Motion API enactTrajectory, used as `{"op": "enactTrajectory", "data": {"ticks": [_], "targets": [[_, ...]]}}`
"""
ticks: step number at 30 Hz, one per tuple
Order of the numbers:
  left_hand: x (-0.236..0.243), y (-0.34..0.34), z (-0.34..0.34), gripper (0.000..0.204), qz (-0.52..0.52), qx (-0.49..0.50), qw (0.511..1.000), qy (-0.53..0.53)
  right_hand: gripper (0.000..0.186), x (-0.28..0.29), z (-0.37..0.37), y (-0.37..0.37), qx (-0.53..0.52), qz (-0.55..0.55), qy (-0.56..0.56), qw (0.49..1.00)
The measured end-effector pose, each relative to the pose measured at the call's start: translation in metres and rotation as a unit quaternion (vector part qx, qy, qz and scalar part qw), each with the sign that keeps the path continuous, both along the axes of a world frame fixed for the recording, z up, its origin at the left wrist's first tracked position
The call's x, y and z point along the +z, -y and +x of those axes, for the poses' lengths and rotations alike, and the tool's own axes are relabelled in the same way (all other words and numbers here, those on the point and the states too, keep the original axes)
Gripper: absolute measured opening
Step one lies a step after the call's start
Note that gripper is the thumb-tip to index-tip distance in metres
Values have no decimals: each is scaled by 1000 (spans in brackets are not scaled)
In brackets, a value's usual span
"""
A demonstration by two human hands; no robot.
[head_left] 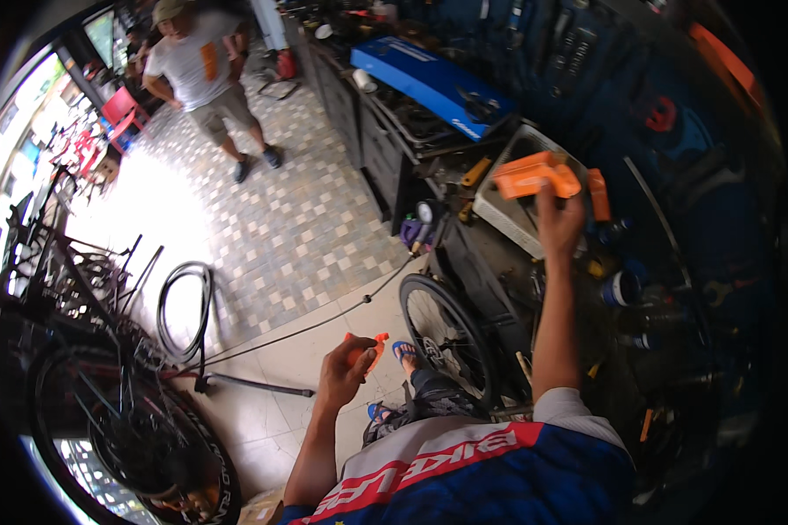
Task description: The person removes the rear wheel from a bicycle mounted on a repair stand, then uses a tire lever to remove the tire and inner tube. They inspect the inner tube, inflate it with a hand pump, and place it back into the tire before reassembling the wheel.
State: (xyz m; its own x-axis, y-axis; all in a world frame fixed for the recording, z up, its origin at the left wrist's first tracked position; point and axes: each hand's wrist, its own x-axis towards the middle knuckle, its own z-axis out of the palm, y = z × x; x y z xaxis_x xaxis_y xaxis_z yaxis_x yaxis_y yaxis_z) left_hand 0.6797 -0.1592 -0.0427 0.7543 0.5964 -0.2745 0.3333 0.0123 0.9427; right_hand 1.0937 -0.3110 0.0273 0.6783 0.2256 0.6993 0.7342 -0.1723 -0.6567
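Head view: an orange box [525, 178] was held over a white tray [504, 226].
The right hand [561, 223] gripped it; the left hand [345, 369] gripped a small orange object [377, 346], partly hidden.

Open air separates the left fingers [357, 344] from the right fingers [546, 194], with the wheel [437, 350] standing lower in that gap. Leftward, a hand could pass above the floor [324, 210] as far as the bicycle [123, 411], which blocks that side; the coiled hose [207, 302] lies beside it. A cable [365, 299] stretches across ahead of the left fingers; its height cannot be told. The tray [503, 226] walls off part of the worktop [490, 254]. Farther forward, the blue box [420, 79] obstructs; rightward, the jar [620, 289].
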Motion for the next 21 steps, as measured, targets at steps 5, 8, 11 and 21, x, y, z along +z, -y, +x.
{"op": "enactTrajectory", "data": {"ticks": [5, 8, 11, 21], "targets": [[-1, 19, -59, 51, 0, 76, 996, 37, 81, -6, -6, -22, -85, -218, -73, 969], [3, 29, -90, 65, 35, 94, 995, 16, 78, -41, -102, -55, 168, -152, -160, 961], [15, 42, -120, 61, -31, 122, 989, 77, 73, -67, -225, -92, 465, -216, -240, 824], [55, 96, -264, 33, 43, 289, 956, -10, 37, -40, -449, -104, 781, -323, -252, 472]]}}
